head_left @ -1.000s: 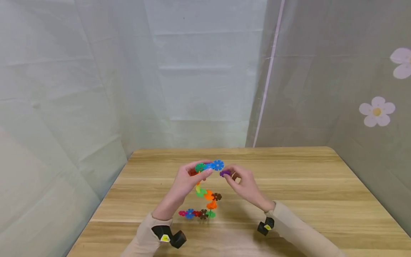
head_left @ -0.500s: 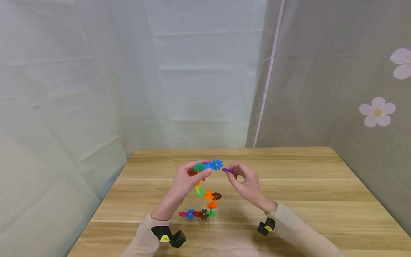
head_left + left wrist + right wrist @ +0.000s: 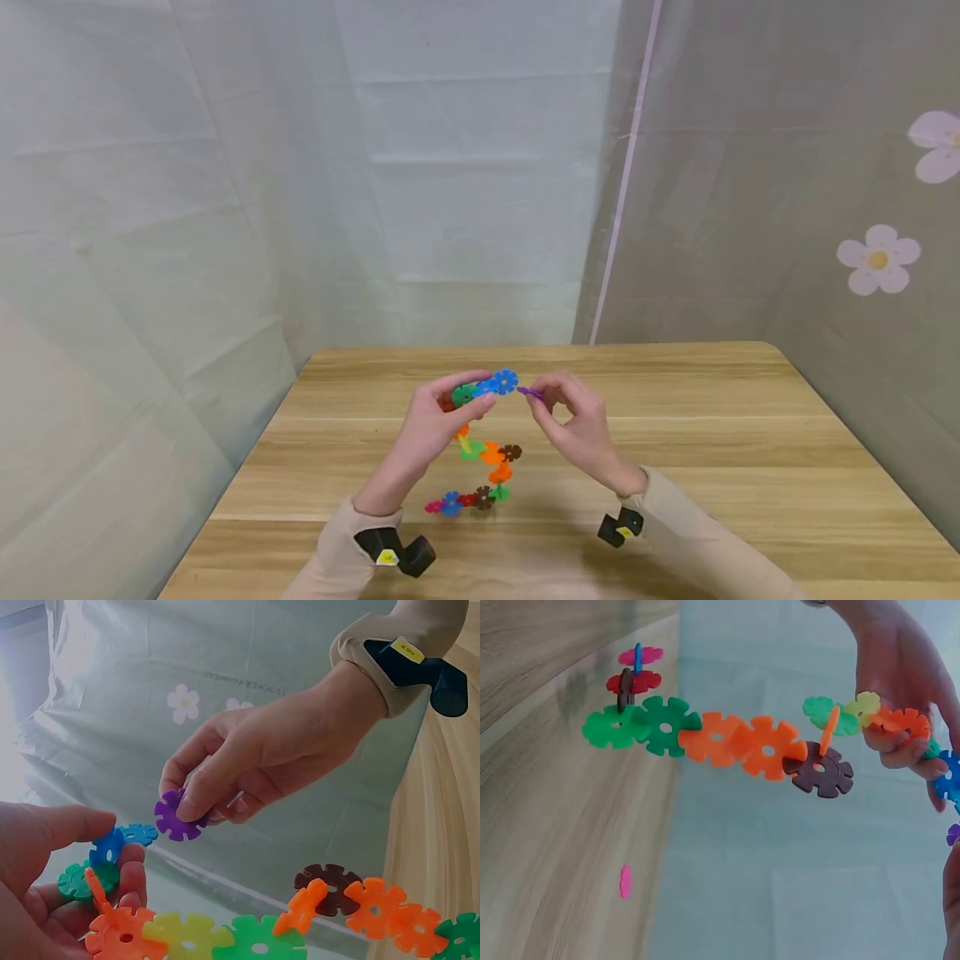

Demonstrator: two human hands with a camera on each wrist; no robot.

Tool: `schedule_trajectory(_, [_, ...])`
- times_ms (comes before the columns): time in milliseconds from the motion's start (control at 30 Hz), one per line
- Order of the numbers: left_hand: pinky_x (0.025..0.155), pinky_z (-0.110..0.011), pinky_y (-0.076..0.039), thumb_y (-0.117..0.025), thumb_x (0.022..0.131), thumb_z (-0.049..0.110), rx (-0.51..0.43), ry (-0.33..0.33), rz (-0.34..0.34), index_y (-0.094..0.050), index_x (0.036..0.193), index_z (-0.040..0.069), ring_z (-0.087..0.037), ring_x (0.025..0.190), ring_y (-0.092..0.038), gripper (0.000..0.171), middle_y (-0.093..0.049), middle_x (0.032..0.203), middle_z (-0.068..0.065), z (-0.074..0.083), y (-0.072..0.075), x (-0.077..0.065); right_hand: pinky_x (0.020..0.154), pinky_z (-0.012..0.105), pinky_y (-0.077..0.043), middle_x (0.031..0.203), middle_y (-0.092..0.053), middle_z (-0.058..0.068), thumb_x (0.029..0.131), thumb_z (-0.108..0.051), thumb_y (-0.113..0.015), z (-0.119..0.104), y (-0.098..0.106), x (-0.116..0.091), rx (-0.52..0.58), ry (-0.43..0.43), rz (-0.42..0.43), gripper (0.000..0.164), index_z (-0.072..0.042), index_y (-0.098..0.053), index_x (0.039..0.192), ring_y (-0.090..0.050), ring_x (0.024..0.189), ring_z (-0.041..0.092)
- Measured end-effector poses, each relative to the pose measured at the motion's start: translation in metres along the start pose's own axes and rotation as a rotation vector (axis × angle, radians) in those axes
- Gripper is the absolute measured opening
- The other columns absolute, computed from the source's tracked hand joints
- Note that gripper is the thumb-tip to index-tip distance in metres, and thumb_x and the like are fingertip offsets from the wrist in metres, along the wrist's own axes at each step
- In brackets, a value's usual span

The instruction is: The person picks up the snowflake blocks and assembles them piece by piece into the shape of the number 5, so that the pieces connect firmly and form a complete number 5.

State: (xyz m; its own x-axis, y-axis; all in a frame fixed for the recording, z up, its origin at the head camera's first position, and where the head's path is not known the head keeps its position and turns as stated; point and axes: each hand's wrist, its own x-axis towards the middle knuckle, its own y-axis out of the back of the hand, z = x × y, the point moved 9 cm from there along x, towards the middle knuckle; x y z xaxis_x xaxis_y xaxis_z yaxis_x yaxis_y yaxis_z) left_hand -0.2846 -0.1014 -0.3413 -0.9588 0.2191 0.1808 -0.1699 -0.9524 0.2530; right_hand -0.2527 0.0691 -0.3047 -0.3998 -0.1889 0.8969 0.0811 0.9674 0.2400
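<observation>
My left hand (image 3: 438, 417) pinches a blue notched disc near the upper end of a chain of colourful snowflake discs (image 3: 768, 750). At that end another blue disc (image 3: 505, 382) sticks out past my fingertips. The chain zigzags down through green, orange, yellow, brown and red discs; its lower part hangs below the hand, near the table. Just right of the end disc, my right hand (image 3: 576, 421) pinches a purple snowflake disc (image 3: 178, 817) between thumb and index finger. A small gap separates the purple disc from the blue one. Part of the chain is hidden behind my left hand.
The wooden table (image 3: 712, 433) stretches under both hands. A small pink piece (image 3: 625, 881) lies on it in the right wrist view. Pale cloth curtains (image 3: 480, 208) surround the table at the back and sides.
The purple disc has turned from flatter to nearly edge-on and risen slightly, with my right hand shifting a little right. The chain's lower end has swung slightly right.
</observation>
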Motion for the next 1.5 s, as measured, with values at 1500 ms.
schedule_trajectory(1500, [0.051, -0.021, -0.042, -0.065, 0.093, 0.018, -0.097, -0.118, 0.016, -0.071, 0.102, 0.001, -0.023, 0.072, -0.066, 0.021, -0.069, 0.078, 0.007, 0.021, -0.003, 0.007, 0.075, 0.020, -0.057, 0.083, -0.069, 0.019, 0.092, -0.010, -0.065, -0.008, 0.002, -0.007, -0.086, 0.259, 0.131, 0.017, 0.004, -0.070, 0.084, -0.069, 0.071, 0.029])
